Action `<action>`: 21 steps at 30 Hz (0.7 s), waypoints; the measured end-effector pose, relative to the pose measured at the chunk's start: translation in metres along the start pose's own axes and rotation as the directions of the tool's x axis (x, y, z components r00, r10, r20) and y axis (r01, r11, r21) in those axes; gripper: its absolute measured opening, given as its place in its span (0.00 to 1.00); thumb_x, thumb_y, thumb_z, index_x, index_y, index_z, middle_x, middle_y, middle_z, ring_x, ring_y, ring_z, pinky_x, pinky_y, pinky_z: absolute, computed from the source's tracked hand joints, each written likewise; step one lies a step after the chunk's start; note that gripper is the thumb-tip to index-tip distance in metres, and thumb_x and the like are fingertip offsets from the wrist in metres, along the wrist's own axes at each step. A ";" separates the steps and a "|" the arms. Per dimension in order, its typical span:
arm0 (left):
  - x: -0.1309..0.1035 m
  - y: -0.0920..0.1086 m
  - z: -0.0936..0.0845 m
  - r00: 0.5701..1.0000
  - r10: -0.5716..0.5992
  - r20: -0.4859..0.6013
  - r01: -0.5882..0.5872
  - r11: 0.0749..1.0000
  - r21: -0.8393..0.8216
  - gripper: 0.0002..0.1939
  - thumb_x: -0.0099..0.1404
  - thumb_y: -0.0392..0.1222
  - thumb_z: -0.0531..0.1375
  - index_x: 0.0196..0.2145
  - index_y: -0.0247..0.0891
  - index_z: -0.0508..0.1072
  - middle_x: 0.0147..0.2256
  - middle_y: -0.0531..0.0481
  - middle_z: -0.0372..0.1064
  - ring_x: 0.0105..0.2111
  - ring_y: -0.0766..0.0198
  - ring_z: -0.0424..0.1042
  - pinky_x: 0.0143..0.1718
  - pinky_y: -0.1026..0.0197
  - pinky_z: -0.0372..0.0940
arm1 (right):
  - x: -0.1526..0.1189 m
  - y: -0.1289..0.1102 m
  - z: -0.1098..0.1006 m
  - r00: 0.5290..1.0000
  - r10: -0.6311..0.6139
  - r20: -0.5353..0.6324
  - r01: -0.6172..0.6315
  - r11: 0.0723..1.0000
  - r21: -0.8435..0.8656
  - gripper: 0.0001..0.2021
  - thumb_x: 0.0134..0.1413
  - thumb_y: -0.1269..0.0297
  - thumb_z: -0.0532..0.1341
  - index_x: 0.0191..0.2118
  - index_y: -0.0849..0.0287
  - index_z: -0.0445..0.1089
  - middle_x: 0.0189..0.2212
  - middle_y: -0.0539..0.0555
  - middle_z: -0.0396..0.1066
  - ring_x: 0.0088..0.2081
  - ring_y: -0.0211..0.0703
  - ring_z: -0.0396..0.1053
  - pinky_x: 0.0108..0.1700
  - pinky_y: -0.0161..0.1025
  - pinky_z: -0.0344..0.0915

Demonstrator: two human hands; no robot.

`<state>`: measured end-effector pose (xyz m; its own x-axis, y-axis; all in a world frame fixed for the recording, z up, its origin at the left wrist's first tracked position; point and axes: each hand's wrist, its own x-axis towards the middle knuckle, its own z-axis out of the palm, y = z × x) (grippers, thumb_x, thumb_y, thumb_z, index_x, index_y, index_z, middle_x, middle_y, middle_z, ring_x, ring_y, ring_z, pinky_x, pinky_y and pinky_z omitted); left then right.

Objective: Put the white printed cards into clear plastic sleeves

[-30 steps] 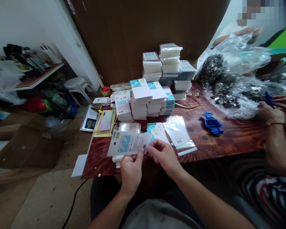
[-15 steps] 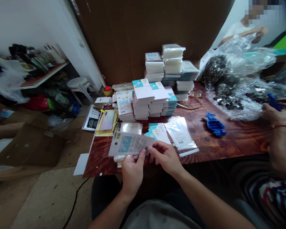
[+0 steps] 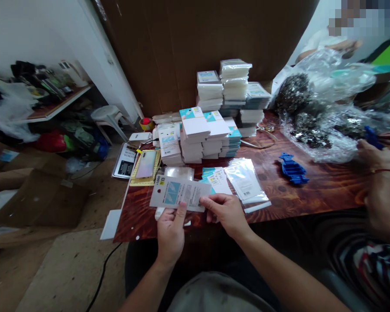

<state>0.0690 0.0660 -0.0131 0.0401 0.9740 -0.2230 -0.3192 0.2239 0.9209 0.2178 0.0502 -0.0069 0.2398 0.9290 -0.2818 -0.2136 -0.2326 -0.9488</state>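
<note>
Now pinches printed card (image 3: 181,193) nearer its middle with left hand (image 3: 170,232), keeping its right end pinched in right hand (image 3: 226,214), so spreads support wider along it.

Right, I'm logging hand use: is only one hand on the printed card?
No, the left hand and right hand both hold the printed card.

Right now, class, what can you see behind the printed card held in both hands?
Beyond the printed card, parts of some glossy clear plastic and several blue-and-white cards show. Whatever lies directly behind it is covered and cannot be seen.
</note>
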 end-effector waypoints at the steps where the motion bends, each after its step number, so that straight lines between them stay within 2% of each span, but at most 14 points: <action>1: 0.000 -0.001 0.000 1.000 -0.007 0.004 0.007 1.000 0.030 0.23 0.55 0.54 0.69 0.40 0.32 0.76 0.38 0.40 0.79 0.41 0.49 0.78 0.42 0.52 0.73 | 0.001 0.000 0.001 1.000 0.008 -0.018 -0.008 1.000 0.012 0.19 0.44 0.47 0.71 0.27 0.60 0.76 0.13 0.49 0.69 0.15 0.36 0.64 0.17 0.32 0.56; 3: 0.000 0.000 0.001 1.000 -0.026 0.018 0.025 0.998 0.059 0.24 0.54 0.54 0.70 0.40 0.32 0.76 0.38 0.40 0.79 0.40 0.49 0.78 0.42 0.53 0.74 | 0.002 -0.001 -0.002 0.999 0.022 0.023 -0.022 1.000 0.004 0.19 0.42 0.47 0.71 0.25 0.59 0.74 0.15 0.49 0.69 0.14 0.36 0.63 0.16 0.32 0.56; 5: 0.002 0.006 0.001 0.997 -0.067 0.038 0.066 0.997 0.041 0.23 0.55 0.53 0.70 0.41 0.32 0.75 0.38 0.40 0.79 0.39 0.51 0.79 0.40 0.53 0.74 | 0.003 -0.004 -0.009 0.996 -0.023 0.090 0.029 0.997 -0.072 0.19 0.43 0.47 0.71 0.23 0.58 0.71 0.17 0.49 0.70 0.15 0.35 0.62 0.17 0.33 0.56; 7: 0.006 0.015 0.002 0.988 -0.140 0.065 0.139 0.990 0.018 0.23 0.56 0.51 0.69 0.42 0.32 0.74 0.38 0.41 0.78 0.36 0.52 0.79 0.36 0.54 0.74 | 0.004 -0.012 -0.019 0.977 -0.210 0.038 0.213 0.956 -0.203 0.17 0.44 0.49 0.71 0.26 0.58 0.71 0.22 0.51 0.72 0.20 0.37 0.65 0.21 0.35 0.61; 9: 0.010 0.022 0.004 0.966 -0.232 0.115 0.228 0.973 0.046 0.22 0.56 0.50 0.69 0.42 0.33 0.73 0.36 0.41 0.78 0.30 0.54 0.79 0.29 0.56 0.74 | 0.005 -0.021 -0.029 0.898 -0.437 -0.054 0.396 0.854 -0.338 0.17 0.46 0.51 0.71 0.37 0.57 0.74 0.33 0.55 0.75 0.32 0.42 0.70 0.31 0.38 0.67; 10: 0.011 0.025 0.007 0.948 -0.278 0.156 0.267 0.960 0.091 0.22 0.56 0.51 0.69 0.41 0.33 0.72 0.33 0.42 0.78 0.27 0.55 0.78 0.25 0.57 0.73 | 0.005 -0.025 -0.033 0.873 -0.486 -0.047 0.437 0.821 -0.367 0.20 0.48 0.52 0.70 0.44 0.56 0.73 0.38 0.56 0.74 0.36 0.44 0.70 0.34 0.39 0.68; 12: 0.012 0.027 0.017 0.903 -0.344 0.257 0.300 0.933 0.198 0.21 0.58 0.53 0.67 0.41 0.34 0.71 0.29 0.44 0.77 0.20 0.58 0.75 0.18 0.61 0.68 | 0.007 -0.031 -0.041 0.907 -0.417 0.067 0.415 0.852 -0.319 0.24 0.53 0.53 0.66 0.54 0.56 0.68 0.39 0.55 0.73 0.37 0.44 0.71 0.35 0.39 0.68; 13: 0.012 0.027 0.023 0.883 -0.355 0.308 0.290 0.927 0.238 0.22 0.58 0.53 0.67 0.42 0.35 0.70 0.28 0.45 0.76 0.19 0.60 0.73 0.16 0.62 0.66 | 0.008 -0.032 -0.046 0.931 -0.348 0.112 0.365 0.888 -0.278 0.24 0.55 0.53 0.64 0.55 0.57 0.67 0.37 0.54 0.73 0.34 0.42 0.71 0.33 0.38 0.68; 14: 0.011 0.026 0.028 0.868 -0.349 0.352 0.267 0.928 0.260 0.22 0.58 0.53 0.67 0.43 0.35 0.69 0.29 0.46 0.76 0.20 0.61 0.73 0.17 0.63 0.66 | 0.011 -0.031 -0.053 0.948 -0.299 0.107 0.317 0.916 -0.245 0.23 0.56 0.52 0.63 0.55 0.57 0.67 0.34 0.52 0.72 0.30 0.40 0.70 0.30 0.38 0.67; 16: 0.012 0.024 0.035 0.871 -0.283 0.402 0.180 0.944 0.276 0.25 0.56 0.51 0.68 0.46 0.36 0.67 0.35 0.44 0.76 0.27 0.59 0.76 0.24 0.61 0.71 | 0.020 -0.024 -0.074 0.948 -0.309 -0.076 0.285 0.931 -0.226 0.23 0.56 0.51 0.62 0.54 0.57 0.65 0.31 0.50 0.70 0.26 0.39 0.68 0.27 0.37 0.66; 18: 0.018 0.024 0.031 0.921 -0.152 0.359 0.013 0.932 0.362 0.26 0.56 0.51 0.68 0.48 0.37 0.68 0.41 0.41 0.74 0.36 0.56 0.77 0.36 0.55 0.73 | 0.032 -0.013 -0.104 0.864 -0.389 -0.319 0.295 0.906 -0.304 0.26 0.55 0.50 0.62 0.55 0.58 0.63 0.33 0.52 0.71 0.28 0.43 0.70 0.29 0.39 0.67; 19: 0.024 0.024 0.025 0.950 -0.061 0.305 -0.092 0.882 0.462 0.24 0.57 0.52 0.66 0.48 0.38 0.69 0.44 0.40 0.74 0.40 0.54 0.76 0.41 0.53 0.71 | 0.038 -0.007 -0.119 0.839 -0.403 -0.367 0.263 0.889 -0.376 0.26 0.54 0.51 0.62 0.55 0.60 0.63 0.33 0.54 0.72 0.31 0.46 0.71 0.32 0.42 0.68; 20: 0.032 0.025 0.016 0.968 0.046 0.247 -0.189 0.781 0.595 0.22 0.59 0.52 0.64 0.47 0.38 0.70 0.45 0.40 0.73 0.43 0.52 0.75 0.46 0.51 0.69 | 0.044 0.000 -0.133 0.825 -0.407 -0.391 0.191 0.853 -0.486 0.24 0.54 0.51 0.62 0.52 0.61 0.65 0.33 0.56 0.73 0.32 0.48 0.71 0.35 0.45 0.68; 21: 0.041 0.026 0.005 0.967 0.162 0.196 -0.254 0.625 0.738 0.20 0.60 0.53 0.62 0.46 0.37 0.72 0.46 0.39 0.73 0.45 0.50 0.73 0.49 0.49 0.67 | 0.049 0.006 -0.144 0.812 -0.427 -0.398 0.102 0.775 -0.623 0.22 0.53 0.53 0.61 0.50 0.62 0.67 0.34 0.58 0.73 0.35 0.52 0.71 0.39 0.48 0.68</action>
<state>0.0672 0.1116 0.0038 0.1722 0.9850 -0.0040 0.4896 -0.0820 0.8681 0.3649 0.0527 -0.0469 0.6627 0.7394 0.1193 0.4491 -0.2649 -0.8533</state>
